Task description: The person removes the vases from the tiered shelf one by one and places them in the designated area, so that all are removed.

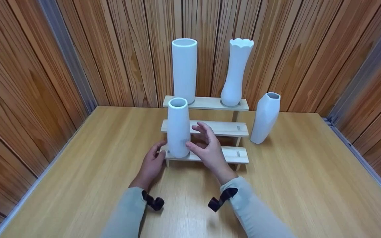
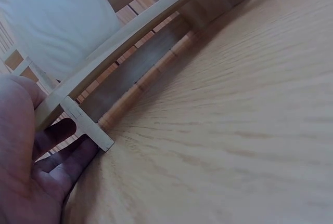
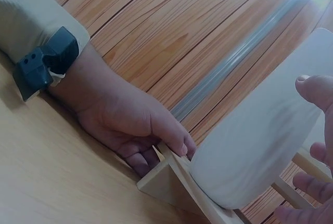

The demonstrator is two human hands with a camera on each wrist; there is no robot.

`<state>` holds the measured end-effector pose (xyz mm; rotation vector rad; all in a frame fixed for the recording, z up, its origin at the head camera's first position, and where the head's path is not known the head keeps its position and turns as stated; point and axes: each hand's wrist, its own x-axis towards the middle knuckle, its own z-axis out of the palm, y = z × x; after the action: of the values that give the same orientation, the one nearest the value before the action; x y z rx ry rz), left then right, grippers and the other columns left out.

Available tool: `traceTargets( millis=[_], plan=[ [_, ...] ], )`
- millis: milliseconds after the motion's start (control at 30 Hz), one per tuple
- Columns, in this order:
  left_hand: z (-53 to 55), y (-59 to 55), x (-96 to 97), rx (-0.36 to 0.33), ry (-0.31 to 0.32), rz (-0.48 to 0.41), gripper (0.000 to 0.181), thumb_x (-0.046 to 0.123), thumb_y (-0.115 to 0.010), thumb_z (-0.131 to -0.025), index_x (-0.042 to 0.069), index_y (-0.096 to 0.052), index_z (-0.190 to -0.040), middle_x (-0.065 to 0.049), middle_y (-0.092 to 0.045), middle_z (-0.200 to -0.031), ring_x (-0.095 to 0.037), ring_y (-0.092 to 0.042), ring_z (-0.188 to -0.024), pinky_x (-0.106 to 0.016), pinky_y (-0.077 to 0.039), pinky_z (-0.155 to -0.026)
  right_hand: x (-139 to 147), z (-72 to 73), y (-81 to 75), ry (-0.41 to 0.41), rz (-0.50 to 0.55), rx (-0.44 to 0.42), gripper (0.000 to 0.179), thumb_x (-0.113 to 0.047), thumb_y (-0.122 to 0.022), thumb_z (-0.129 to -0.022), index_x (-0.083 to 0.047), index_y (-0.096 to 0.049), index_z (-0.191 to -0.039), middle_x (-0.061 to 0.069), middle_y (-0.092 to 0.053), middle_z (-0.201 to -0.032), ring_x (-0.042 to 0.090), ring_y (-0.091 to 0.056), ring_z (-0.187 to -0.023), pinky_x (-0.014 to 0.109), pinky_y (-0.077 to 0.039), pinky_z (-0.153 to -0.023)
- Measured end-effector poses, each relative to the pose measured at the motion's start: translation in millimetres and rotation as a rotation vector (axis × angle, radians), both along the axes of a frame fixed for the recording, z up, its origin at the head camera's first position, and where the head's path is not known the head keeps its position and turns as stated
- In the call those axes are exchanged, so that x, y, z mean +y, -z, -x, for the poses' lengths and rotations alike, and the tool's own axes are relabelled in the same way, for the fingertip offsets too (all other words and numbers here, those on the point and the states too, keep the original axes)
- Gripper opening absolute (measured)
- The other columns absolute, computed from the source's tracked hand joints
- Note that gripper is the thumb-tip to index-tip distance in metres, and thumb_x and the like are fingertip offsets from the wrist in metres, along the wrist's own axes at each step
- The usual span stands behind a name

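Note:
A white tapered vase [image 1: 178, 132] stands upright on the lowest shelf, near the left end of a three-step wooden stand [image 1: 228, 159]. My left hand [image 1: 151, 162] grips that end of the shelf; in the left wrist view its thumb lies above the board and its fingers reach under, beside the stand's leg [image 2: 86, 122]. At the vase's right side is my right hand [image 1: 212, 152], thumb tip right at its wall and the other fingers loosely bent and spread. The right wrist view shows the vase's base [image 3: 229, 182] resting on the board.
On the top shelf stand a white cylindrical vase [image 1: 184, 71] at left and a scalloped-rim vase [image 1: 236, 72] at right. A faceted white vase [image 1: 266, 117] stands on the table [image 1: 293, 185], right of the stand. Wood-panelled walls [image 1: 137, 49] rise behind and at both sides.

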<state>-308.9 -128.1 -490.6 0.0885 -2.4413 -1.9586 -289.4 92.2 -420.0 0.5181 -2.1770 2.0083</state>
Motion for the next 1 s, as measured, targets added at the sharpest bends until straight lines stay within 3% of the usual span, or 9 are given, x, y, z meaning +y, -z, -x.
traceTargets(
  millis=[333, 567, 800, 1000],
  plan=[
    [-2.4, -1.9, 0.0, -0.020, 0.011, 0.011, 0.037, 0.030, -0.048, -0.107, 0.029, -0.051, -0.144, 0.003, -0.040, -0.157, -0.022, -0.034, -0.144, -0.050, -0.031, -0.118, -15.2, 2.9, -3.7, 0.017, -0.002, -0.035, 0.084, -0.040, -0.083, -0.083, -0.024, -0.036, -0.151, 0.000, -0.048, -0.149, 0.023, -0.052, -0.133, 0.045, -0.044, -0.109],
    [-4.0, -1.6, 1.2, -0.027, 0.007, 0.009, 0.036, 0.032, -0.048, -0.106, 0.032, -0.051, -0.143, 0.005, -0.040, -0.156, -0.021, -0.036, -0.142, -0.050, -0.032, -0.117, -20.5, 6.1, -7.9, 0.029, 0.000, -0.068, 0.088, -0.043, -0.085, -0.080, -0.027, -0.037, -0.152, -0.001, -0.046, -0.151, 0.024, -0.051, -0.135, 0.052, -0.040, -0.111],
    [-3.2, 0.4, 2.8, -0.016, -0.008, -0.022, 0.038, 0.027, -0.050, -0.106, 0.025, -0.052, -0.145, -0.003, -0.039, -0.157, -0.025, -0.043, -0.136, -0.047, -0.040, -0.112, -27.0, 8.4, -8.9, 0.041, -0.032, -0.073, 0.091, -0.041, -0.085, -0.080, -0.030, -0.033, -0.154, -0.001, -0.042, -0.155, 0.027, -0.046, -0.139, 0.057, -0.036, -0.113],
    [-3.5, -1.5, 2.0, -0.039, -0.016, -0.011, 0.037, 0.032, -0.049, -0.106, 0.031, -0.052, -0.143, 0.001, -0.038, -0.157, -0.023, -0.041, -0.138, -0.048, -0.038, -0.114, -32.5, 11.0, -10.3, 0.043, -0.060, -0.100, 0.095, -0.045, -0.085, -0.080, -0.030, -0.030, -0.155, 0.000, -0.039, -0.156, 0.027, -0.042, -0.142, 0.058, -0.034, -0.114]
  ],
)
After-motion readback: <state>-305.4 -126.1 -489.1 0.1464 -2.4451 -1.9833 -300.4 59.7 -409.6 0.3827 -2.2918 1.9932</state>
